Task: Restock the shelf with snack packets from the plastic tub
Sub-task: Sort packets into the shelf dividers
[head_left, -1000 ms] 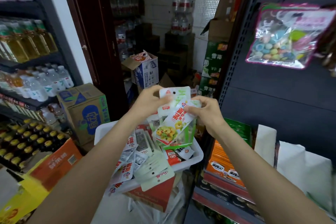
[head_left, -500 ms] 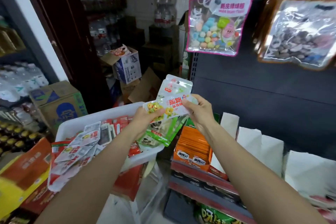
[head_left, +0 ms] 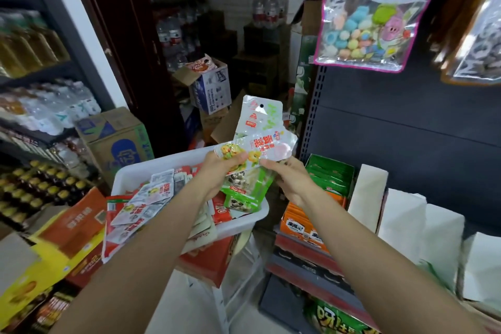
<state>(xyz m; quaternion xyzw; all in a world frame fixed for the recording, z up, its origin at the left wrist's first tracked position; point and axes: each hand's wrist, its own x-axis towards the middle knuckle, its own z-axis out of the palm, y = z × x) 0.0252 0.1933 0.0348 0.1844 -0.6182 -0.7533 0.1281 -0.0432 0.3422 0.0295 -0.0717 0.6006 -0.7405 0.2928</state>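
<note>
Head view: left hand (head_left: 222, 171) and right hand (head_left: 291, 179) both clamped on bunch of snack packets (head_left: 254, 149), fanning toward 12 o'clock above hands. Top packets glossy white, red lettering, yellow-green print; green packets hang beneath. White plastic tub (head_left: 130, 173) at 7 o'clock, heaped with packets; shelf (head_left: 306, 247) at 4 o'clock.

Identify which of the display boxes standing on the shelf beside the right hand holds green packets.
The rear display box, nearest the dark back panel, holds green packets; the box in front holds orange ones.
</note>
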